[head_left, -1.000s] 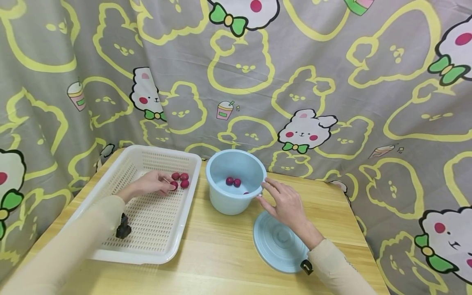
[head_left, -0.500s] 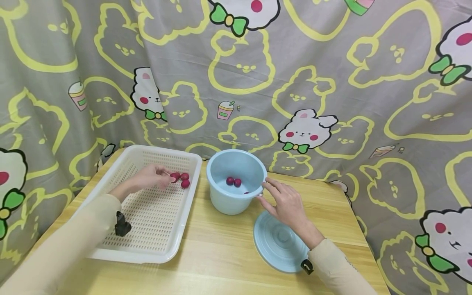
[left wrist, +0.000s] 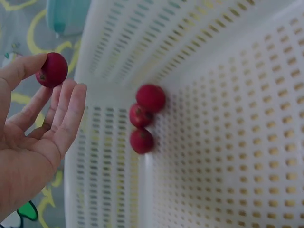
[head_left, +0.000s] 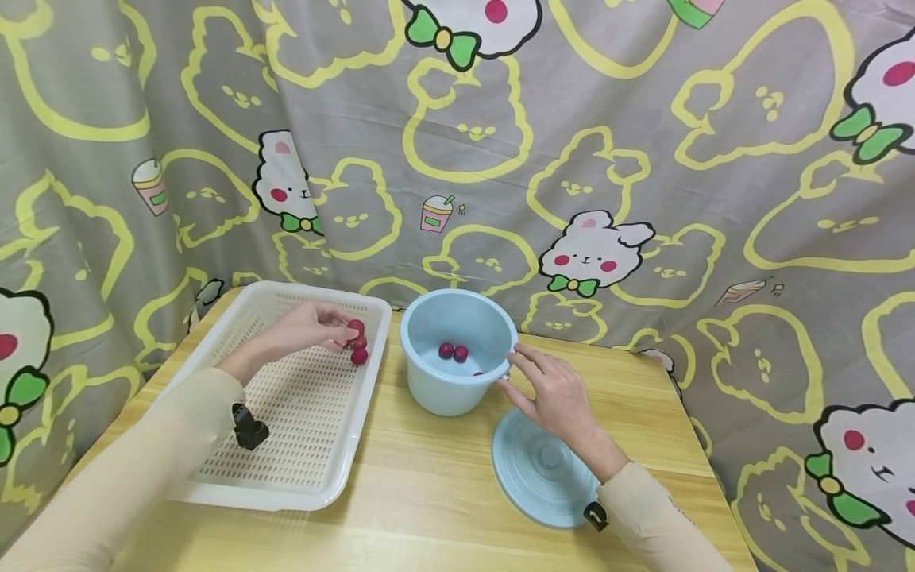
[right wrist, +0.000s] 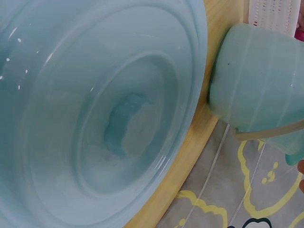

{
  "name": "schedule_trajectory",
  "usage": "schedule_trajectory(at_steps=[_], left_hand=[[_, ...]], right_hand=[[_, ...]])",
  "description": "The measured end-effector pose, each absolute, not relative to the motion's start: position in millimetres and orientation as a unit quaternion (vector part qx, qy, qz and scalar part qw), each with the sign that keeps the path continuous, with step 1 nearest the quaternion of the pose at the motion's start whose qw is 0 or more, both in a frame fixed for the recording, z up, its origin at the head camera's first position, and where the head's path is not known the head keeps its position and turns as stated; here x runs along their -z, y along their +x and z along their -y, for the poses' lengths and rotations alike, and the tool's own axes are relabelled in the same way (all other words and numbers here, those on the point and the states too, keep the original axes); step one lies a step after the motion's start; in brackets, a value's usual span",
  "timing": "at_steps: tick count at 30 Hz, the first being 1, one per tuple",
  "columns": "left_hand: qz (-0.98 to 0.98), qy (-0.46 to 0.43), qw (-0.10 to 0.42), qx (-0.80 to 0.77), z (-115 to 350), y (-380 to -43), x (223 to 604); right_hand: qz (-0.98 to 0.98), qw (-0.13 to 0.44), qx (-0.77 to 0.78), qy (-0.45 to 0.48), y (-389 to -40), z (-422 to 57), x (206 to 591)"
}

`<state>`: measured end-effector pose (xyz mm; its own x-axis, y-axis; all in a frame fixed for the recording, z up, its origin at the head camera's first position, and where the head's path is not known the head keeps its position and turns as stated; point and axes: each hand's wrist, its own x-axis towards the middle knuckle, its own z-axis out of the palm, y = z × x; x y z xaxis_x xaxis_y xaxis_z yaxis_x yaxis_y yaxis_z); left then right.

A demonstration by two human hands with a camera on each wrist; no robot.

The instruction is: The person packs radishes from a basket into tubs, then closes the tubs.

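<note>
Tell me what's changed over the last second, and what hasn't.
The left hand moved forward and right toward the blue tub, carrying a round red item it now pinches apart from the three other red items in the white basket. When the hold began is unclear. The right hand stayed at the tub's rim; the tub, basket and lid stayed put.
</note>
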<state>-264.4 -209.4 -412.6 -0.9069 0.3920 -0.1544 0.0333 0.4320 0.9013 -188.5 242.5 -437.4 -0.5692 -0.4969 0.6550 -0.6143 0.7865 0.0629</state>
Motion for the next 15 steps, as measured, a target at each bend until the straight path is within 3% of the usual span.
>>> schedule_trajectory(at_steps=[15], left_hand=[[-0.843, 0.146, 0.161, -0.491, 174, -268, 381]], right_hand=[[0.878, 0.347, -0.087, 0.319, -188, -241, 436]])
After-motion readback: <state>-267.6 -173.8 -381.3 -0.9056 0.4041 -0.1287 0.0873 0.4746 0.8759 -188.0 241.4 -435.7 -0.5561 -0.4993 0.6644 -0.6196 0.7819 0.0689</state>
